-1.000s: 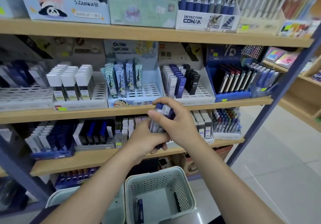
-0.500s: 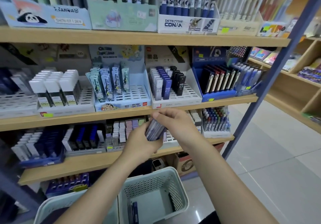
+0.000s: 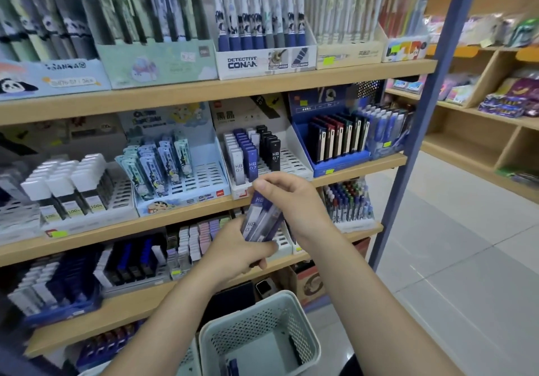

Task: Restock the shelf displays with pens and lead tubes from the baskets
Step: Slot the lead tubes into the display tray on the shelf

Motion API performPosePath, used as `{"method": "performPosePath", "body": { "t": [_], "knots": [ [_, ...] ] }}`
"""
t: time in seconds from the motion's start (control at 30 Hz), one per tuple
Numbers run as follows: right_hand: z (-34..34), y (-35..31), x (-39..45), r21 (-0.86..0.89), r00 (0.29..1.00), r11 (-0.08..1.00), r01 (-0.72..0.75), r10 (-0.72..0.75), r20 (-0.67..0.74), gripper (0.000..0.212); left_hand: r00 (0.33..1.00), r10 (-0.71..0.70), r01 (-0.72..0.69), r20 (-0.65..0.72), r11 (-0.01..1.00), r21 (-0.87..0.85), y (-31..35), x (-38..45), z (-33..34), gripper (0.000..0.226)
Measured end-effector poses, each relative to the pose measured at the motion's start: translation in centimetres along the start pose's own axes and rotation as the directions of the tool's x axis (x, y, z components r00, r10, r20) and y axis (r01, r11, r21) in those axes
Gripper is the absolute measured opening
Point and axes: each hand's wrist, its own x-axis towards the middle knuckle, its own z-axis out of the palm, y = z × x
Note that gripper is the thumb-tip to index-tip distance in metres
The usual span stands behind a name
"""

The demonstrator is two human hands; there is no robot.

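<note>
We see both forearms reaching up to the shelf (image 3: 204, 89). Our left hand (image 3: 236, 254) curls its fingers round the lower end of a bundle of lead tubes (image 3: 261, 219), held tilted before the middle shelf; our right hand (image 3: 287, 197) pinches the top of the bundle. Below, a pale basket (image 3: 303, 320) holds a few dark items. The tubes are clear and blue, marked HB 0.7.

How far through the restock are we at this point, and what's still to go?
Partly done: the HB 0.7 display already holds three rows of tubes at its back, but its front slots are bare. In hand: the left hand grips a bundle of lead tubes and the right hand pinches one at its top. Left: that bundle, plus the few items still in the basket.
</note>
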Motion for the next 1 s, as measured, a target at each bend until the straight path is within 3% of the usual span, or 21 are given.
{"method": "performPosePath", "body": {
  "t": [0.13,0.3,0.47,0.57,0.7,0.83,1.0],
  "knots": [
    [-1.4,-0.3,0.6,0.127,0.996,0.992,-0.022,0.032,-0.079,0.010,0.997,0.006,-0.004,0.073,1.000,-0.026,0.0,1.5,0.5,0.025],
    [-3.0,0.4,1.4,0.162,0.994,0.981,-0.105,0.108,-0.013,0.016,0.994,0.009,-0.002,0.113,0.998,-0.063,-0.2,4.0,1.2,0.022],
    [-5.9,0.6,2.9,0.177,0.964,0.983,0.048,0.001,-0.266,0.022,0.981,-0.022,0.054,0.193,0.985,-0.164,-1.4,4.7,2.2,0.017],
    [-6.8,0.9,3.7,0.134,0.948,0.991,0.021,0.023,-0.318,0.027,0.992,-0.016,0.049,0.129,0.964,-0.262,-1.5,5.6,2.3,0.016],
    [-6.8,0.2,4.7,0.135,0.967,0.990,-0.029,0.062,-0.246,0.031,0.999,0.016,-0.033,-0.041,0.886,-0.463,-0.2,7.0,2.3,0.015],
    [-7.1,-0.6,6.4,0.032,0.979,0.999,-0.007,0.013,-0.204,0.026,0.990,0.003,-0.075,-0.141,0.858,-0.508,0.9,7.8,2.2,0.012],
    [-7.4,0.0,8.4,-0.355,0.992,0.935,-0.020,-0.025,-0.121,0.022,0.977,-0.014,-0.081,-0.213,0.899,-0.431,1.2,7.9,1.5,0.015]
  ]
}}
